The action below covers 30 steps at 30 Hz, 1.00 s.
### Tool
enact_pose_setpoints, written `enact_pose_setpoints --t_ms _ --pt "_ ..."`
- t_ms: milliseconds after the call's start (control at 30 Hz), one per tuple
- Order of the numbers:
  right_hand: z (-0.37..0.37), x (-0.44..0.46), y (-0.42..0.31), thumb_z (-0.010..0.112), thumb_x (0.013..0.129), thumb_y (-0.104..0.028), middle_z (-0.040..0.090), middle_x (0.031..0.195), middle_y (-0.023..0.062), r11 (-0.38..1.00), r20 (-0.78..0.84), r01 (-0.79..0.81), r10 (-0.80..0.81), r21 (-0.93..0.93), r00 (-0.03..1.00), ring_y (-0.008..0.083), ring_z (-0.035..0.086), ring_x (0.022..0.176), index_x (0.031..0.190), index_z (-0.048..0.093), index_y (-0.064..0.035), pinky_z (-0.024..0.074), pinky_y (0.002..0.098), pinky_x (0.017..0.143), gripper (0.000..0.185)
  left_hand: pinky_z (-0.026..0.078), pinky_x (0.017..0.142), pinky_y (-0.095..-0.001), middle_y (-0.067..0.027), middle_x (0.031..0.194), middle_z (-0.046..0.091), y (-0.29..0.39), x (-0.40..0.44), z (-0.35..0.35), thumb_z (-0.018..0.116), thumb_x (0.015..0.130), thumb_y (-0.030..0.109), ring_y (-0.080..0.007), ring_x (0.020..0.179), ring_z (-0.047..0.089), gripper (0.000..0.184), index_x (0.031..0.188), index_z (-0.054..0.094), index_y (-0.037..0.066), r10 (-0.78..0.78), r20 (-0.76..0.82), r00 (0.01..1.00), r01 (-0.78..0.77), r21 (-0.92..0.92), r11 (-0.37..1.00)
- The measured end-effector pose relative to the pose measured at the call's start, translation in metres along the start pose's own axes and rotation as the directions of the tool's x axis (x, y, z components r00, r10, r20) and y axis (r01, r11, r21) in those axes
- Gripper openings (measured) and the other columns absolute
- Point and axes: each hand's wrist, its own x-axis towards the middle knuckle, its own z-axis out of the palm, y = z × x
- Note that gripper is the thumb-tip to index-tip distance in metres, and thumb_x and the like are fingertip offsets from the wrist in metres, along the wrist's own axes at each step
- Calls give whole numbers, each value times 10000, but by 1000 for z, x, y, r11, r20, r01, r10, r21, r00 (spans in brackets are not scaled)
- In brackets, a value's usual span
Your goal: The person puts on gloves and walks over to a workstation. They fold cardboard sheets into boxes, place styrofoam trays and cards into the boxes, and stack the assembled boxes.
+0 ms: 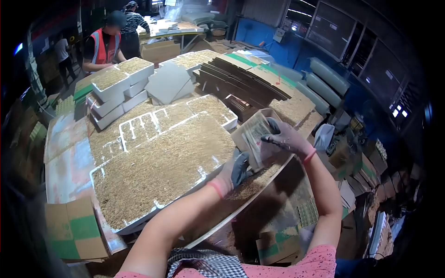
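Observation:
I hold a small rectangular box (pixel 252 139), with a tan rim and cloudy, see-through-looking sides, tilted over the table's right edge. My left hand (pixel 235 172), in a grey-and-pink glove, grips its lower left corner. Around its upper right side is my right hand (pixel 286 139), gloved alike, with the thumb across the face. What lies inside the box I cannot make out. Just left of my hands, a large white foam tray (pixel 139 226) is covered with brown, husk-like grain. Behind it, a second white foam tray (pixel 230 123) is partly buried in the same material.
Stacked foam boxes (pixel 109 109), grey-white panels (pixel 168 83) and dark brown boards (pixel 241 78) stand farther back. Flattened cardboard (pixel 76 227) sits at the near left. A person in an orange vest (pixel 104 46) works across the table. Cartons and scraps crowd the floor at right.

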Motion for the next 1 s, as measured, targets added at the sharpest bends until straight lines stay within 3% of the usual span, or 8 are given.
enact_pose_setpoints --t_ms 100,167,300,467,600,867,967,1000 --pt "-18 10 28 655 783 -107 650 1000 133 913 48 25 -6 -407 999 228 617 926 1220 541 -47 461 337 838 456 486 852 -433 -94 1224 539 37 -37 50 523 948 245 -261 1046 546 388 1312 445 132 -238 -235 942 305 311 900" --pt "-11 21 75 636 741 -76 654 994 155 881 4 22 -23 -472 1000 309 623 930 1210 566 -113 477 378 834 476 489 806 -387 -88 1099 582 50 -61 58 546 922 231 -232 925 571 364 1267 495 126 -44 65 997 -47 944 326" --pt "19 40 121 561 810 -118 665 980 133 710 -32 -53 42 -702 999 318 638 917 1064 656 -222 500 431 804 291 488 653 -367 -103 1029 577 98 -130 127 569 861 207 -224 797 569 366 1203 541 82 -34 591 806 -557 737 -384" --pt "68 56 225 595 746 -116 664 996 168 649 300 35 302 -760 905 338 641 911 1174 627 -191 504 406 816 436 543 635 -368 -86 1032 583 141 -152 194 582 805 141 -212 822 607 303 1099 619 77 -298 737 607 -768 446 -461" --pt "20 78 228 505 793 -190 625 1183 157 993 93 -108 113 -52 989 231 580 1125 1194 614 -93 426 341 974 426 501 695 -363 -160 1006 552 131 -142 187 575 781 220 -244 822 557 444 1154 546 -18 -269 789 553 -830 496 -254" --pt "95 153 288 494 882 -480 611 1146 231 590 -154 -574 609 -568 778 393 569 1104 1105 642 -25 450 475 930 528 512 866 -381 -289 1168 554 116 -151 131 500 883 81 -351 1001 622 438 1254 453 -147 41 679 733 -676 721 149" --pt "103 164 295 495 895 -400 608 1187 192 524 -274 -598 569 -606 775 357 587 1102 1095 661 -72 493 445 882 418 492 900 -352 -261 1194 555 151 -152 139 497 894 74 -331 1056 604 492 1316 376 -149 -259 574 777 -434 785 441" --pt "95 165 283 516 881 -371 625 1151 183 545 -283 -592 548 -594 787 350 598 1078 1080 669 -90 497 439 874 378 475 921 -365 -272 1229 523 143 -162 133 515 901 129 -339 1089 583 557 1347 323 -143 -340 718 607 -794 564 -226"
